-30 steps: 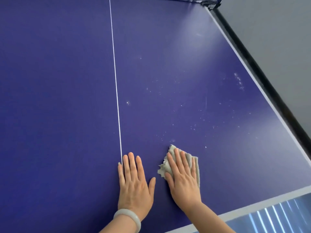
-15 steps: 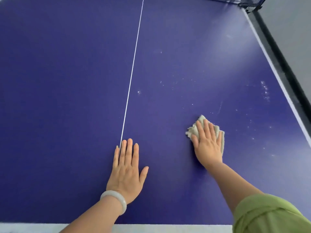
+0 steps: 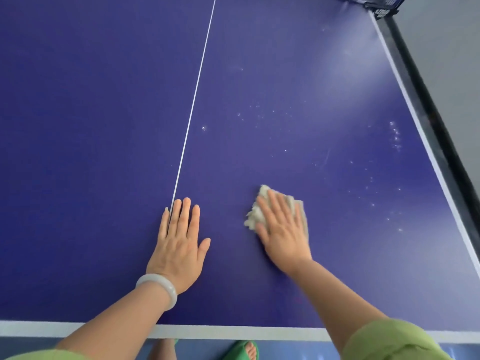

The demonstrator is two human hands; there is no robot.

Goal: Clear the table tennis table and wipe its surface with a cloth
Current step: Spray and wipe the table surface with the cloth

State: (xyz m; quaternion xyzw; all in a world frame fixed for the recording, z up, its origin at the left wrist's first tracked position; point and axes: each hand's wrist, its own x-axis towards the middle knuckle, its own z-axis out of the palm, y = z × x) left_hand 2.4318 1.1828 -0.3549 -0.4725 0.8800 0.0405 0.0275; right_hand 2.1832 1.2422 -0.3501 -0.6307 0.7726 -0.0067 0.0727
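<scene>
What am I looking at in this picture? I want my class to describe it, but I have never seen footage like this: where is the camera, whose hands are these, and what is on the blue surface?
There is no machine here: a person wears a camera on the head, so you look forward and down at their two bare hands. The blue surface is a table tennis table, with its white centre line and a corner of the net at top right. The left hand, a pale bracelet on its wrist, rests flat on the table. The right hand presses a crumpled pale cloth flat onto the surface; nothing is gripped. White specks lie scattered on the table's right half.
</scene>
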